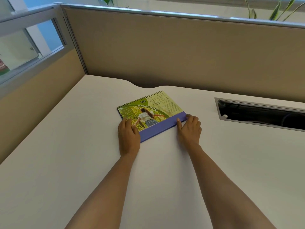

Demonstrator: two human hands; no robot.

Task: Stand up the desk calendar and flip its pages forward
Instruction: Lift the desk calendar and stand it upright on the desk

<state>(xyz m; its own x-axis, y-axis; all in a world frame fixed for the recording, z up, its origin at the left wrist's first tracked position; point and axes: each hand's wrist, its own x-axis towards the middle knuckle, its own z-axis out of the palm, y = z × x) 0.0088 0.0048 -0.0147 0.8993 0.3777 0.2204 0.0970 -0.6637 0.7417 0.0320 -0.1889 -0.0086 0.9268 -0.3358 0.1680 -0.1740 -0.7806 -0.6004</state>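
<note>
- Purple base strip is the bit to work from: the calendar (151, 113) lies flat mid-desk (66, 162), turned a little, spiral at the far edge, MAR page up.
- Left hand (128, 136) sits on the near-left corner, fingers loosely spread and flat over the page edge. Looks like pressing, not pinching, though I can't tell if the thumb is tucked under.
- Right hand (189, 128) is at the near-right corner of the purple strip, fingers half curled against its edge, index tip on top. Nothing properly gripped that I can see.
- So I'd say the stand-up step is only just starting; no pages flipped yet.
- To do it well, imo: get thumbs under the near edge at both corners, lift evenly so the spiral side rises, then pull the base panels apart into a tent.
- Keep it square-ish while lifting, since uneven lifting will probably twist the spiral.
- Mind the cable slot (257, 114) off to the right and the partition (181, 52) on the far side; there's plenty of room nearer you.
</note>
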